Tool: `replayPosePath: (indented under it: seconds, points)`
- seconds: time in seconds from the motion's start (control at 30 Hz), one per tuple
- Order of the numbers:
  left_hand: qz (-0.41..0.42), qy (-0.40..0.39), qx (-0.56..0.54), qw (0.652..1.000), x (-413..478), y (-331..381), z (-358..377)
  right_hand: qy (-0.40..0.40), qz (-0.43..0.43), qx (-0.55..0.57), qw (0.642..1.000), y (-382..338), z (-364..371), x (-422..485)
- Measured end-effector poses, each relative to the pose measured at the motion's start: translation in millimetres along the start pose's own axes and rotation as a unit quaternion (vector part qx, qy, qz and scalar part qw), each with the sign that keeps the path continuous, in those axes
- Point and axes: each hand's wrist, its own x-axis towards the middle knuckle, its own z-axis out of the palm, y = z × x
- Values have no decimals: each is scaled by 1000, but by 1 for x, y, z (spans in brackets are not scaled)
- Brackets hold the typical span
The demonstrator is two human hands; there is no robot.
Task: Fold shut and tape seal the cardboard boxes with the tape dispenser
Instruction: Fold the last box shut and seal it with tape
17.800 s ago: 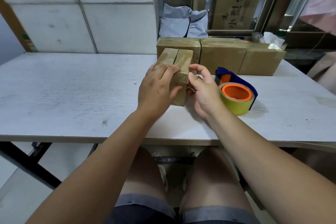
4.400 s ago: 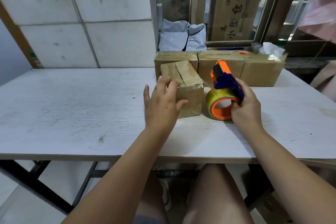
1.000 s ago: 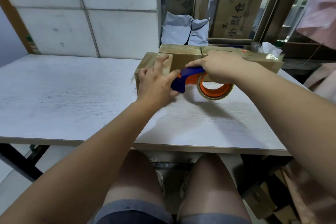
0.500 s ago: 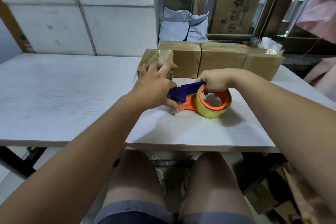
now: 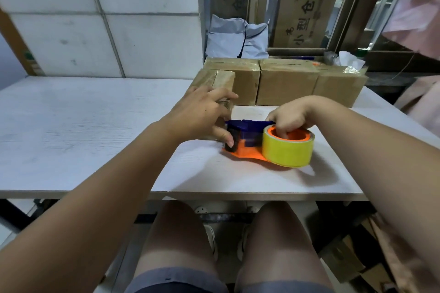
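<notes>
dropped lower: tape dispenser (image 5: 250,134) now flat on the table (image 5: 71,126)

since half a second ago the dispenser has come down and turned, so the yellow roll (image 5: 288,150) faces up more. the right hand (image 5: 291,115) grips it from above, fingers hooked into the orange core. the left hand (image 5: 202,116) is just left of the dispenser, fingers bent over the small box (image 5: 217,79) and holding it, thumb pressed on the dispenser's dark nose.

risks, as i judge them: if the tape is still uncut, a pull away could drag the light box along or lift the strip off the cardboard. the thumb sits close to the cutting end (its blade is hidden), so a sharp tug could nick it. loose tape could also fold onto itself.

containers: the small box is just behind and left of the dispenser, flaps closed and glossy with tape. three more boxes (image 5: 288,83) stand in a row behind the dispenser, all shut. nothing shows what is inside any of them.
</notes>
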Motion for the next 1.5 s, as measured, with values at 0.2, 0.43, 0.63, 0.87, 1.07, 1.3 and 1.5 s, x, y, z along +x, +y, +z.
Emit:
replayPosePath:
  seconds: [0.2,0.43,0.63,0.87,1.07,1.3,1.5]
  points:
    - [66,107,-66,990,4,-2,2,-63,1,103,993,17,4,-5]
    - [46,107,-93,989,2,-6,5,-76,11,101,992,27,2,-10]
    - [49,92,-33,994,0,-5,13,-24,33,190,981,59,2,-17]
    - [-6,20,6,1000,-9,9,9,4,-4,369,929,72,14,-26]
    - [-45,213,-101,971,-7,24,18,73,6,381,922,79,15,-20]
    - [-150,291,-32,944,-3,36,30,135,2,368,920,80,5,-16]
    - [-165,286,33,943,-7,38,40,246,75,306,917,89,-3,-10]
